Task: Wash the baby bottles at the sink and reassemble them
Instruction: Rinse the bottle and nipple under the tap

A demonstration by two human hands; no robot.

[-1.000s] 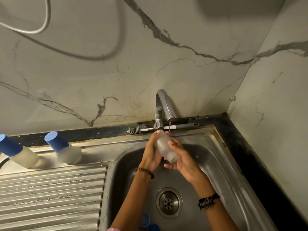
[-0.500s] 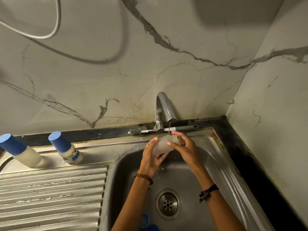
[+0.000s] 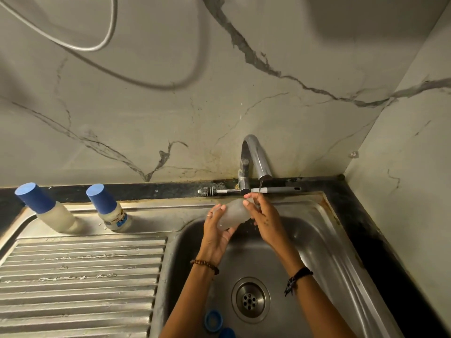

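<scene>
Your stainless steel sink unit (image 3: 346,242) fills the corner under the grey-veined marble wall, its ribbed draining board (image 3: 80,276) taking the left side and the basin the right, with the round drain strainer (image 3: 251,299) near the basin's front edge. At the basin's back edge the curved chrome tap (image 3: 253,157) runs a thin stream, and a grey-handled bottle brush (image 3: 246,190) lies along the black ledge behind it. Two capped baby bottles stand on the back strip of the draining board: the far-left bottle with a blue cap (image 3: 46,208) and beside it the labelled bottle with a blue cap (image 3: 108,208). The clear plastic bottle body (image 3: 231,215) you are rinsing sits tilted just under the spout, at the basin's back edge. Your left hand (image 3: 216,235) cradles it from below with fingers curled round its base, and your right hand (image 3: 264,218) grips its upper end, fingertips at the mouth where the water falls. Expect it to be light, fairly stiff and very slippery while wet, so keep your hold wrapped round the body rather than pinching the rim. A small blue ring (image 3: 213,320) and another blue piece (image 3: 227,332) lie at the basin's front edge, likely waiting for reassembly.
</scene>
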